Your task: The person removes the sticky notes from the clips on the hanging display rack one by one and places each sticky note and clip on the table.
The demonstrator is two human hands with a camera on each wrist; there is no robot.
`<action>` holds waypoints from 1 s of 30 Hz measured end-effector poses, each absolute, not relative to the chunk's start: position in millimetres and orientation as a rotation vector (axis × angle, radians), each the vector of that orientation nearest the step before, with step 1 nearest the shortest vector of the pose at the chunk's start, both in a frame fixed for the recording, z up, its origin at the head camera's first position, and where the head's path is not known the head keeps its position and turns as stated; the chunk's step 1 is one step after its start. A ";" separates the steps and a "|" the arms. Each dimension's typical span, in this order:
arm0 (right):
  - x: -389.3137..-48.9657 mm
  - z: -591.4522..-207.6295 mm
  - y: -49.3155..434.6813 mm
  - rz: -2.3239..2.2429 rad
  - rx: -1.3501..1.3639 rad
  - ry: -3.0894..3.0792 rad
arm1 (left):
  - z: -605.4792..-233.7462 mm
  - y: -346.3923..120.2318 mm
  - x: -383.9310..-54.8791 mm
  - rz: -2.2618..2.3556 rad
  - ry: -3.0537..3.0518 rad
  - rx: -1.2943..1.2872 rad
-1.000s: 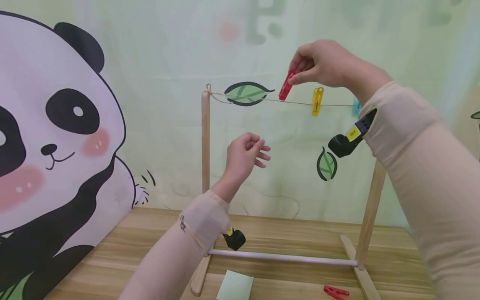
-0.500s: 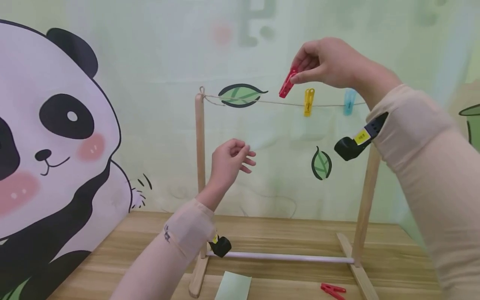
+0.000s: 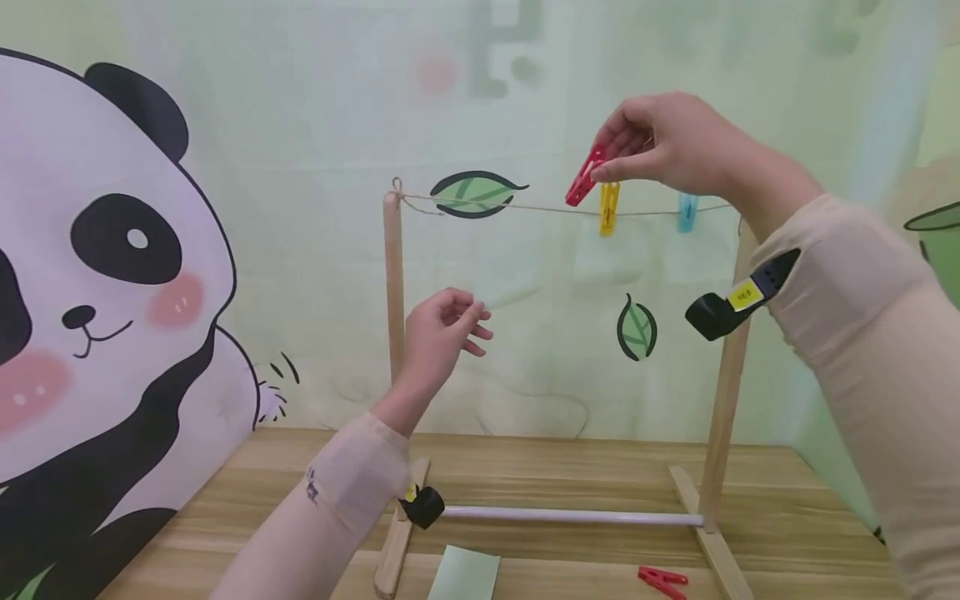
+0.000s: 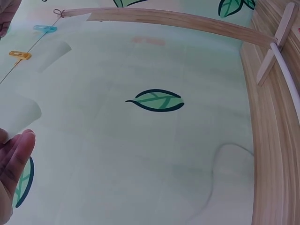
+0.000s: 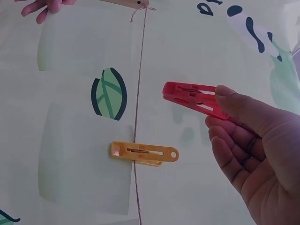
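Observation:
My right hand (image 3: 675, 137) pinches a red clothespin (image 5: 190, 96) by its handle ends, with the nose beside the string (image 5: 137, 108) and apart from it in the right wrist view. Between thumb and fingers of my left hand (image 3: 442, 337) is a pale green sheet of paper (image 4: 18, 112), hard to make out against the wall in the head view. A yellow clothespin (image 3: 608, 210) clips another pale sheet (image 5: 84, 159) to the string. Farther right a blue clothespin (image 3: 686, 212) is clipped there too, with a sheet below it.
The string runs between two wooden posts (image 3: 727, 375), joined low by a white rod (image 3: 570, 517). On the wooden table (image 3: 585, 467) lie a pale green paper (image 3: 465, 575) and a red clothespin (image 3: 662, 579). Behind stands a wall printed with a panda (image 3: 127, 308).
Against the string, my right hand with the red clothespin has shifted right, closer to the yellow one. My left hand has moved left and slightly down with its sheet. The head view has turned slightly.

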State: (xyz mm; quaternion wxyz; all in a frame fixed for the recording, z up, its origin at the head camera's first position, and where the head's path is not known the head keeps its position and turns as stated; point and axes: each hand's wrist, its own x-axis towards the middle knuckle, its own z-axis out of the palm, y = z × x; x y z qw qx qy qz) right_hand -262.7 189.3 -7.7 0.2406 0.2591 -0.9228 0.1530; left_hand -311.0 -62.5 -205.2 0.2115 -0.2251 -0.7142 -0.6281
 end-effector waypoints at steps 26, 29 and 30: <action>-235.7 -49.4 210.3 0.589 0.797 -2.411 | -229.3 -87.2 -293.2 -1.673 -2.065 -0.671; -233.8 -59.7 214.4 0.600 0.811 -2.416 | -235.5 -91.4 -291.8 -1.673 -2.094 -0.667; -232.8 -63.1 215.6 0.602 0.812 -2.418 | -237.7 -92.7 -291.3 -1.671 -2.103 -0.664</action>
